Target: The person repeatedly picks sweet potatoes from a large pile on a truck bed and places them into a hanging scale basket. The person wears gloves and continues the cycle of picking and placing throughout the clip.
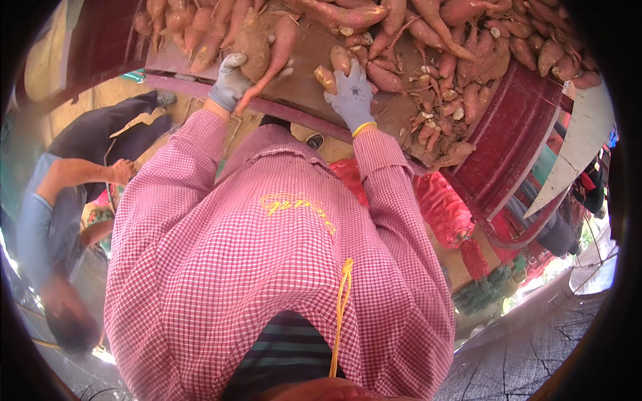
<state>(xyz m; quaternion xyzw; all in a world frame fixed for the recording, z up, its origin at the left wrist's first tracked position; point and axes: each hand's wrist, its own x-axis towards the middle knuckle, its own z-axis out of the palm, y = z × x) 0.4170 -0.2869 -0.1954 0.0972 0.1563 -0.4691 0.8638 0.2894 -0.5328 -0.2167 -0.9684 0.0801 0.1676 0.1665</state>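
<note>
Both my hands wear grey gloves. My left hand (pixel 231 82) is closed around two sweet potatoes: a broad brownish one (pixel 253 45) and a long reddish one (pixel 282 47) that tapers toward me. Gloved fingertips show at the long one's far side. To the right, over the bed's flat surface (pixel 301 92), my right hand (pixel 352 92) holds a small sweet potato (pixel 340 59) at its fingertips; a stubby piece with a yellowish end (pixel 326 79) lies against its thumb side. More sweet potatoes (pixel 383 77) lie just right of that hand.
A large heap of sweet potatoes (pixel 426 30) spans the far side, with small rooty ones (pixel 431 120) at right. A dark red metal side panel (pixel 511 130) stands beyond them. Full red mesh sacks (pixel 444 208) lie below. Another person (pixel 60 185) is at the left.
</note>
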